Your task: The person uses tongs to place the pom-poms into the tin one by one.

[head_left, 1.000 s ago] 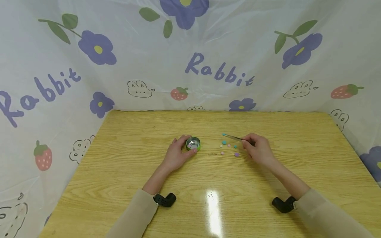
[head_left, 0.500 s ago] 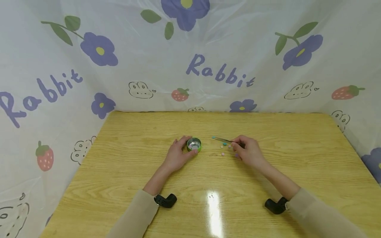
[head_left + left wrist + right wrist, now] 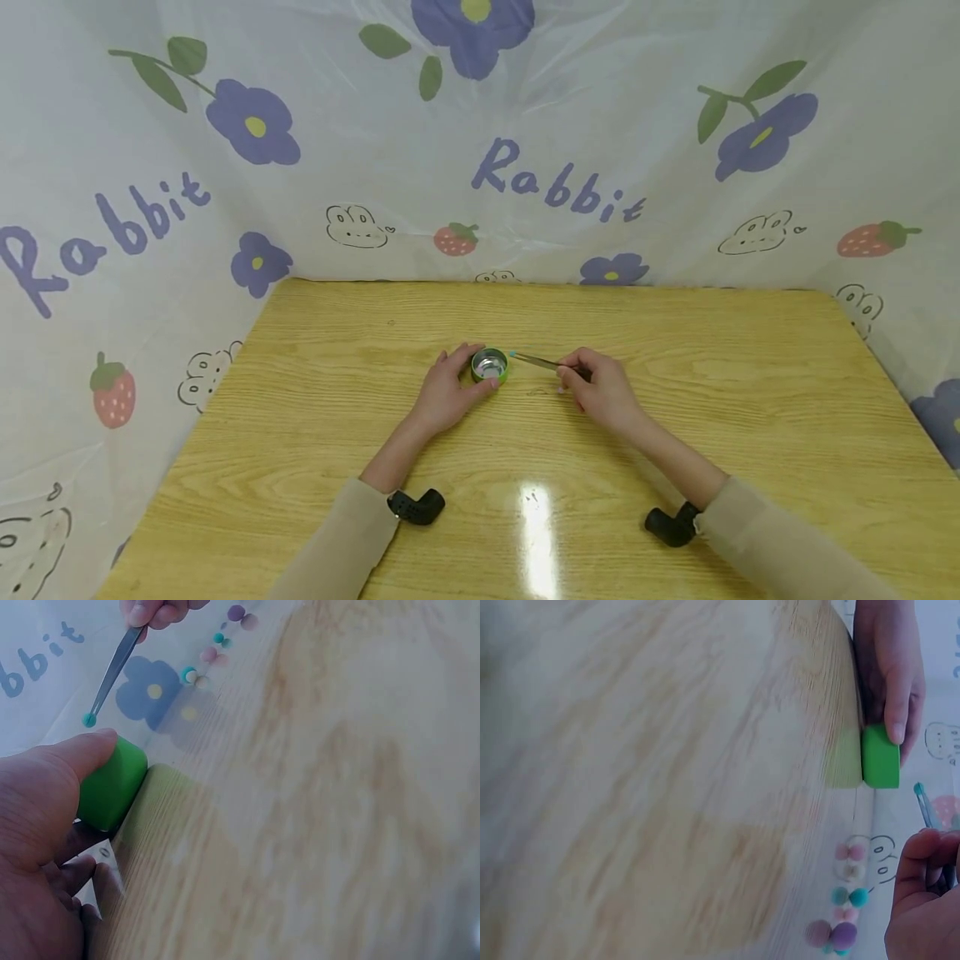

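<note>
My left hand (image 3: 446,392) holds a small round green tin (image 3: 120,784), thumb on its near side and fingers around the far side. The tin stands upright on the table, its silvery inside showing in the head view; its contents are too small to tell. My right hand (image 3: 600,387) pinches tweezers (image 3: 536,362) that point left. A small teal ball (image 3: 89,720) sits at their tips, just right of the tin's rim and above the table. Loose balls lie near my right hand, including a purple ball (image 3: 844,934), a teal ball (image 3: 858,898) and a pink ball (image 3: 857,850).
The wooden table (image 3: 360,333) has a bright reflection near its front. A white curtain (image 3: 405,167) printed with flowers and rabbits stands behind it and at the sides. In the head view my right hand hides most of the loose balls.
My right hand has moved left with the tweezers, carrying the teal ball from above the loose balls to beside the tin's rim. My left hand stays on the tin.
</note>
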A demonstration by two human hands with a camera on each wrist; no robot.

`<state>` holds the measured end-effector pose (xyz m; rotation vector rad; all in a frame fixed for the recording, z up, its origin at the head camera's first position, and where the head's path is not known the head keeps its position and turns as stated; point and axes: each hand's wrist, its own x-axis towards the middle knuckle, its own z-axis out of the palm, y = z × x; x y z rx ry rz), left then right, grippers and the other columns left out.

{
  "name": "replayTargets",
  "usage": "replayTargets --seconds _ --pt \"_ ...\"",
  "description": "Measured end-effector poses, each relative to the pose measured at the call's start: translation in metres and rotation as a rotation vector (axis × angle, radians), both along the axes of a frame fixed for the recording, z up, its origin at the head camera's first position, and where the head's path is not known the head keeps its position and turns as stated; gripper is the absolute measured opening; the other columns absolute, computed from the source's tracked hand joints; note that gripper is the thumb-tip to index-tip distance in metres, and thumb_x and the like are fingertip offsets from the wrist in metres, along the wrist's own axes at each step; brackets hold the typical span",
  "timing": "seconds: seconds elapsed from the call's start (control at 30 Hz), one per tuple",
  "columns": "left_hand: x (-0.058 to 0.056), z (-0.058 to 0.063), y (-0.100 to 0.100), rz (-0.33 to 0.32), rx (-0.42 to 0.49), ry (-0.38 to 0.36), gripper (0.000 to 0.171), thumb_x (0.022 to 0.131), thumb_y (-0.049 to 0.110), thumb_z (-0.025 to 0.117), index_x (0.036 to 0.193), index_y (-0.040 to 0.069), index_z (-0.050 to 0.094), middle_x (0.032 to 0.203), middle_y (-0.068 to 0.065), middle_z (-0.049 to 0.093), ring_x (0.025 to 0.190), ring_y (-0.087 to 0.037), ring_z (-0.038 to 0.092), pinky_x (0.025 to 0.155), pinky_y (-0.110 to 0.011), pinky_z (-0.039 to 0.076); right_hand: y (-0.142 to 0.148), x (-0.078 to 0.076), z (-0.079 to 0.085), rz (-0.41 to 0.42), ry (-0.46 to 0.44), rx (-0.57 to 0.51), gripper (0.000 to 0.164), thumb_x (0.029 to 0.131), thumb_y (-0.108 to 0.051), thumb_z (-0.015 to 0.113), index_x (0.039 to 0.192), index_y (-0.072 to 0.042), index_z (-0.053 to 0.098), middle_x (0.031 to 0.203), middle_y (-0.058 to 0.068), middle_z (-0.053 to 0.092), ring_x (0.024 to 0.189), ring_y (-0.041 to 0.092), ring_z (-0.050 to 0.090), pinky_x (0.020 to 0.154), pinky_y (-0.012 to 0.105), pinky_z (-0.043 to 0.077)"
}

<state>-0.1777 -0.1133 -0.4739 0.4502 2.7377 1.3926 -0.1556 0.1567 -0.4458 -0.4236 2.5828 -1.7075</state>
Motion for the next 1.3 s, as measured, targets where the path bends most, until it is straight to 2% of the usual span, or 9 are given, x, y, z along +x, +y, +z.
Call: replayTargets --seconds 0.23,0.43,0.73,1.07,1.3 --pt "-0.002 -0.002 -0.001 -0.01 -0.011 0.014 0.061 0.094 0.028 0.078 0.146 0.004 0.055 0.149 -0.019 0.053 0.148 -0.04 0.034 0.125 -0.053 0.012 -0.009 -0.001 -0.001 0.003 -0.006 -0.009 0.012 0.102 -0.002 0.062 0.107 0.008 0.069 0.079 0.021 0.065 0.048 0.014 0.048 0.043 0.026 0.041" --pt "0.001 -0.002 -0.001 -0.005 -0.005 0.008 0.061 0.094 0.027 0.078 0.146 0.004 0.055 0.149 -0.02 0.053 0.147 -0.043 0.034 0.125 -0.053 0.012 -0.015 -0.001 -0.005 0.009 -0.024 0.004 0.013 0.102 -0.004 0.063 0.107 0.006 0.07 0.078 0.018 0.066 0.048 0.013 0.047 0.042 0.026 0.039" --pt "0.001 -0.003 0.0 0.005 -0.005 0.021 0.06 0.093 0.027 0.078 0.145 0.004 0.056 0.148 -0.02 0.054 0.147 -0.043 0.034 0.124 -0.054 0.013 -0.021 -0.001 -0.004 0.003 0.008 -0.005 0.011 0.102 -0.003 0.063 0.105 0.005 0.071 0.078 0.019 0.066 0.047 0.013 0.047 0.042 0.024 0.038" --pt "0.0 -0.004 0.0 0.001 -0.02 0.021 0.06 0.094 0.029 0.078 0.145 0.006 0.056 0.148 -0.02 0.054 0.147 -0.043 0.034 0.124 -0.055 0.014 -0.022 0.0 -0.007 0.008 0.012 0.031 0.013 0.102 -0.006 0.063 0.105 0.004 0.071 0.074 0.015 0.065 0.044 0.012 0.046 0.042 0.026 0.039" --pt "0.0 -0.003 0.0 0.006 -0.014 0.018 0.06 0.094 0.028 0.078 0.145 0.006 0.057 0.149 -0.02 0.053 0.147 -0.044 0.033 0.124 -0.056 0.013 -0.023 0.0 -0.007 0.012 0.021 0.011 0.012 0.102 -0.005 0.063 0.103 0.004 0.07 0.075 0.015 0.065 0.044 0.011 0.047 0.042 0.025 0.039"
